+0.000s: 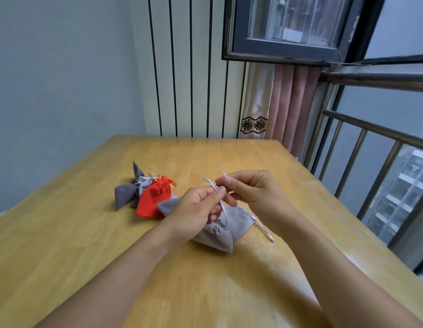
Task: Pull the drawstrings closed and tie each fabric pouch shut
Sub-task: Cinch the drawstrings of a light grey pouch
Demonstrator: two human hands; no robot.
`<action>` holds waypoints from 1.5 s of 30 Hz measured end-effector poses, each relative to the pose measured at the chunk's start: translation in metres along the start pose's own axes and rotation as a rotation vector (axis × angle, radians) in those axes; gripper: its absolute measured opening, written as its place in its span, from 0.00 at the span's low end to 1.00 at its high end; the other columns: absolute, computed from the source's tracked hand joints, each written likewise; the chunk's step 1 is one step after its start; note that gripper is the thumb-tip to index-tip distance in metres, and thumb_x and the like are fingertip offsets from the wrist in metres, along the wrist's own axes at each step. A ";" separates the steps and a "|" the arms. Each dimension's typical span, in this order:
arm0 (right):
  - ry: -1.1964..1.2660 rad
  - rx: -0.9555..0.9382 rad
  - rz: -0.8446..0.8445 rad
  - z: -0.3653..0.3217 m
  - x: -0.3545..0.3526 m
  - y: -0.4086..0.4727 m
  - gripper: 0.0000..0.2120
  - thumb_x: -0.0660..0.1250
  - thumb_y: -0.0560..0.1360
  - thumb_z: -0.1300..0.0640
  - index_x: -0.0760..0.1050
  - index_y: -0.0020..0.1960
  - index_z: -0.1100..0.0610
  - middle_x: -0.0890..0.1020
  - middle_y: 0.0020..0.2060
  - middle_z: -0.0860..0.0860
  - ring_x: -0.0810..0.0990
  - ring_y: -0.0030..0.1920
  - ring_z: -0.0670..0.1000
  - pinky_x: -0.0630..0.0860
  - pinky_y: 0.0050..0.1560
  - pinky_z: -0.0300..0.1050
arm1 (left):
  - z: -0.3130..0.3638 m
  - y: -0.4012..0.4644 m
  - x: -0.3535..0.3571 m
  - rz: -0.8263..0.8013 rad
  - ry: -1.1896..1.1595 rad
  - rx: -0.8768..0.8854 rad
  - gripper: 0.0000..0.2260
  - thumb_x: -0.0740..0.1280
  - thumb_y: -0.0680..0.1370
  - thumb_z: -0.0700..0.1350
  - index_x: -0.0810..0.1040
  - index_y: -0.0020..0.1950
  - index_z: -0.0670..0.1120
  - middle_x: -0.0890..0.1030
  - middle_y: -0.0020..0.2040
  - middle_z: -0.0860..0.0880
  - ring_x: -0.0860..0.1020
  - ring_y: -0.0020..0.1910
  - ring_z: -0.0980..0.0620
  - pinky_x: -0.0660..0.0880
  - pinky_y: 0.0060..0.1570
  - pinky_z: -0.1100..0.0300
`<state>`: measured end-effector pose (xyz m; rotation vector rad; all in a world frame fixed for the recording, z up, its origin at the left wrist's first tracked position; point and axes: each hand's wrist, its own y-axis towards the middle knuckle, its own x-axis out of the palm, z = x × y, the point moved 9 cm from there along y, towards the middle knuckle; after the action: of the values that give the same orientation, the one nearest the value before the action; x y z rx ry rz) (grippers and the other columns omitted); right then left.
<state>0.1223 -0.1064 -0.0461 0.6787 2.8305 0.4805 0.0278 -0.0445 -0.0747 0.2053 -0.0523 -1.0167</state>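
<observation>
**Both hands pinch the silver drawstring of a grey pouch**

The left hand [196, 209] has a closed grip, thumb and curled fingers pinching the silver drawstring [221, 204] where it rises out of the light grey pouch [225, 229]. The right hand [250, 192] also pinches, its thumb and forefinger closed on one free end of the same cord, with the other fingers loosely curled beneath. Two short cord ends stick up between the hands, above the pouch.

The light grey pouch lies on the wooden counter [87, 233], directly under the hands, its mouth gathered into folds. A second length of silver cord [264, 229] trails out of the pouch's right side and lies flat on the counter.

Left of the light grey pouch, and touching or nearly touching it, sits a red pouch [153, 201], its red cord bunched at its far end. Beyond the red pouch, farther left of the light grey pouch, lie dark grey pouches [127, 192], overlapping, with silver cords at their necks; how many there are is hard to tell. Another grey pouch corner [166, 205] shows between the red pouch and the left hand.

Behind the pouches, past the far edge of the counter, hang a pink curtain [290, 107] and a striped wall panel [191, 67].
</observation>
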 end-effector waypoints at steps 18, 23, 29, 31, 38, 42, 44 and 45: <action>-0.354 -0.150 -0.086 -0.008 0.017 -0.005 0.11 0.82 0.64 0.59 0.88 0.46 0.53 0.77 0.54 0.52 0.77 0.52 0.43 0.73 0.53 0.35 | -0.014 0.007 -0.038 0.185 -0.509 -0.114 0.11 0.70 0.71 0.42 0.82 0.52 0.41 0.84 0.42 0.47 0.73 0.30 0.58 0.78 0.39 0.62; 0.023 -0.013 -0.179 0.003 0.022 -0.007 0.09 0.76 0.70 0.62 0.85 0.48 0.65 0.86 0.50 0.59 0.84 0.56 0.57 0.79 0.61 0.49 | -0.006 0.006 -0.040 0.119 -0.359 -0.067 0.13 0.71 0.70 0.42 0.81 0.53 0.42 0.83 0.40 0.47 0.77 0.35 0.54 0.78 0.45 0.61; 0.119 0.096 -0.032 0.016 0.008 -0.003 0.14 0.79 0.64 0.62 0.79 0.46 0.64 0.85 0.42 0.64 0.86 0.45 0.59 0.81 0.49 0.47 | 0.027 0.001 -0.052 0.210 0.143 0.221 0.07 0.73 0.72 0.34 0.82 0.48 0.42 0.86 0.39 0.45 0.85 0.38 0.52 0.78 0.41 0.65; 0.129 0.128 -0.010 0.020 0.007 -0.002 0.16 0.78 0.65 0.60 0.79 0.49 0.63 0.85 0.39 0.60 0.84 0.41 0.56 0.79 0.45 0.43 | 0.031 -0.004 -0.053 0.310 0.249 0.308 0.07 0.74 0.72 0.34 0.83 0.45 0.45 0.86 0.40 0.49 0.85 0.41 0.54 0.78 0.43 0.65; 0.263 0.296 -0.134 0.038 0.023 -0.006 0.13 0.67 0.79 0.54 0.80 0.58 0.63 0.79 0.37 0.56 0.78 0.37 0.51 0.76 0.43 0.42 | 0.022 -0.001 -0.044 0.308 -0.015 0.300 0.09 0.73 0.70 0.30 0.83 0.45 0.41 0.86 0.40 0.50 0.84 0.41 0.55 0.78 0.45 0.66; 0.176 0.284 -0.075 0.037 0.015 -0.005 0.14 0.67 0.79 0.53 0.78 0.45 0.65 0.80 0.37 0.58 0.78 0.37 0.53 0.78 0.41 0.40 | 0.012 0.001 -0.045 0.327 -0.108 0.211 0.06 0.70 0.74 0.33 0.82 0.48 0.41 0.87 0.41 0.48 0.84 0.41 0.54 0.79 0.43 0.64; 0.158 0.263 -0.018 0.034 0.009 -0.003 0.14 0.66 0.80 0.54 0.77 0.41 0.63 0.81 0.38 0.57 0.79 0.37 0.51 0.78 0.41 0.41 | 0.005 0.002 -0.046 0.343 -0.255 0.148 0.04 0.68 0.76 0.39 0.82 0.48 0.41 0.86 0.43 0.45 0.84 0.43 0.52 0.80 0.44 0.61; 0.194 0.266 0.004 0.032 0.007 -0.002 0.14 0.66 0.80 0.54 0.77 0.40 0.62 0.82 0.41 0.56 0.79 0.39 0.51 0.77 0.43 0.42 | 0.000 0.005 -0.046 0.336 -0.367 0.104 0.06 0.67 0.76 0.43 0.81 0.48 0.41 0.86 0.43 0.45 0.84 0.43 0.51 0.80 0.44 0.60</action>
<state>0.1237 -0.0962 -0.0775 0.7191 3.1118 0.1793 0.0073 -0.0028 -0.0710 0.0976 -0.4595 -0.7058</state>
